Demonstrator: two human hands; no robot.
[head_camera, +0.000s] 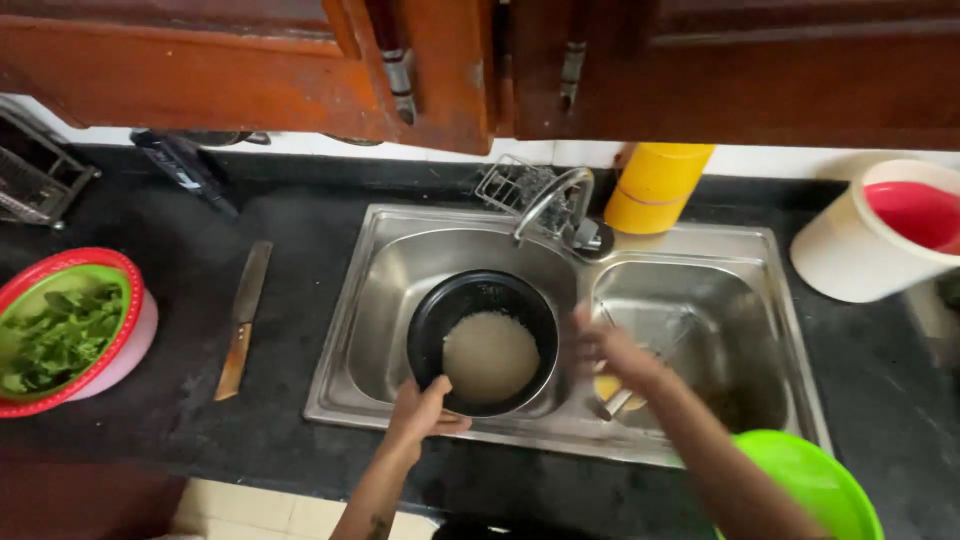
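One black pot (483, 340) of rice (490, 355) sits in the left basin of the two-basin sink (690, 245). The left hand (425, 410) grips its rim at 7 o'clock; the right hand (605, 345), blurred, fingers spread, hovers at 3 o'clock. One tap (550, 205) arches at 12. On the counter (290, 230): one knife (243, 318) at 9, one bowl of greens (62, 330) beyond, one yellow tub (655, 185) at 1, one white bucket (865, 240) at 2.

Knife (243, 318) on counter; bowl of greens (62, 330) leftward.
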